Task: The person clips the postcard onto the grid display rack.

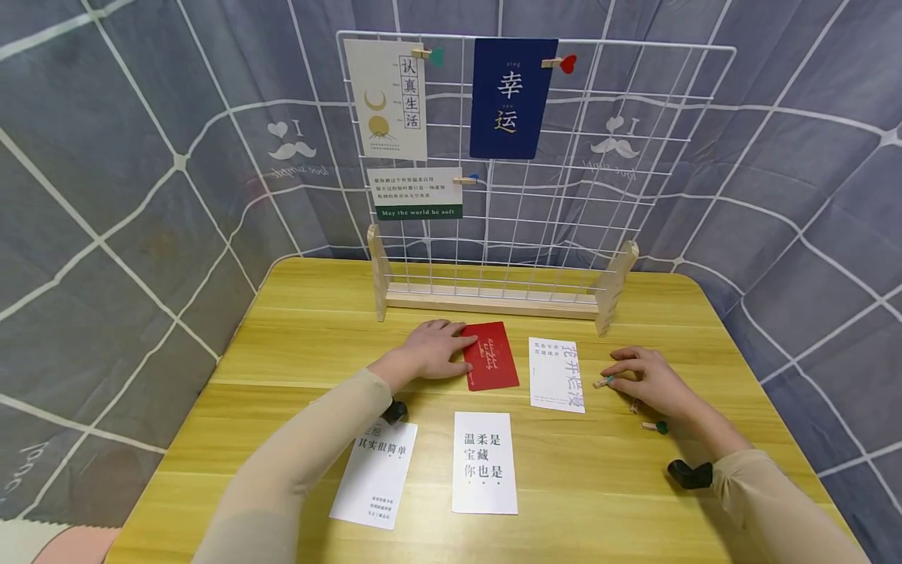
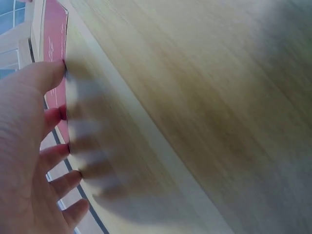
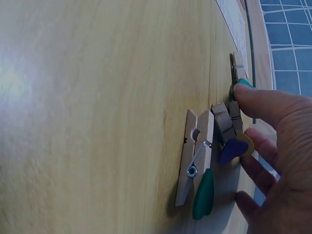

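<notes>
My left hand (image 1: 433,350) lies with fingers spread and loosely stretched, thumb and finger touching the red card (image 1: 493,362) at its left edge; next comes a strip of table (image 1: 519,345) (rather narrow), then the white card (image 1: 550,374), and, some room after, my right hand (image 1: 651,380) pinching the teal clip (image 1: 602,382) by the thumb

Table (image 1: 578,486): wood-grain, smooth, slight sheen. Rack grid (image 1: 634,43): white-coated metal wire. Rack stand (image 1: 493,302): pale bare wood, matt. Backdrop (image 1: 211,172): cloth, creased, matt. Red card (image 1: 491,356), white card (image 1: 485,462): smooth paper. Clothespins (image 3: 185,161): raw wood; spring (image 3: 192,170) shiny metal. Sleeves (image 1: 282,478): soft matt cloth.
</notes>
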Available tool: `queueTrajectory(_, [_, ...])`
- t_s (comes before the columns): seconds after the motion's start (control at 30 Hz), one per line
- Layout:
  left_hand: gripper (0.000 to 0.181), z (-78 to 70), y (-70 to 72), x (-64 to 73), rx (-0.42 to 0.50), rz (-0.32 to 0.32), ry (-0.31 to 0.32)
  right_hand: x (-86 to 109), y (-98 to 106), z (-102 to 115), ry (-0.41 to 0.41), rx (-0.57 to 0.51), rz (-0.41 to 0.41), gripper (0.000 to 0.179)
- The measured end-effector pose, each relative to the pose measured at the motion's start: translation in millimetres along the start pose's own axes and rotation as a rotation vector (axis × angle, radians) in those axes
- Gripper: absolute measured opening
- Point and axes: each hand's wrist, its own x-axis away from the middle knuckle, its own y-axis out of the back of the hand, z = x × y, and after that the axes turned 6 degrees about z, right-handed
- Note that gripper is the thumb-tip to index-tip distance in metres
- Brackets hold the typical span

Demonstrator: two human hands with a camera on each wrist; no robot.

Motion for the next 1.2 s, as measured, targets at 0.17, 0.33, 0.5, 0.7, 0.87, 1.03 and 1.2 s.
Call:
queueTrajectory(0.17, [0.071,-1.2,-0.2,3.1,-0.018,-0.011,0.034,-0.6,-2.0,-0.7,-0.008,0.008,-0.012,0.015])
queueTrajectory(0.33, [0.071,-3.4,-0.1,6.4,-0.035,-0.031,0.064,-0.8,-2.6,-0.2,-0.022,-0.001,-0.011,0.012])
queueTrajectory(0.5, [0.071,-4.4,-1.8,7.0,-0.062,-0.049,0.101,-1.2,-3.1,0.4,-0.035,0.002,-0.012,0.010])
queueTrajectory(0.7, [0.072,-5.8,-3.2,7.7,-0.093,-0.085,0.130,-1.2,-3.1,2.0,-0.045,0.011,-0.008,0.009])
queueTrajectory(0.87, [0.072,-6.5,-3.8,8.9,-0.104,-0.118,0.136,-1.7,-3.3,4.7,-0.046,0.011,-0.006,0.009])
queueTrajectory(1.03, [0.070,-6.9,-4.9,10.0,-0.111,-0.127,0.145,-2.2,-3.7,7.4,-0.054,0.018,-0.010,0.010])
queueTrajectory(1.2, [0.068,-7.5,-5.6,13.2,-0.148,-0.137,0.143,-2.0,-3.9,9.9,-0.060,0.035,-0.021,0.011])
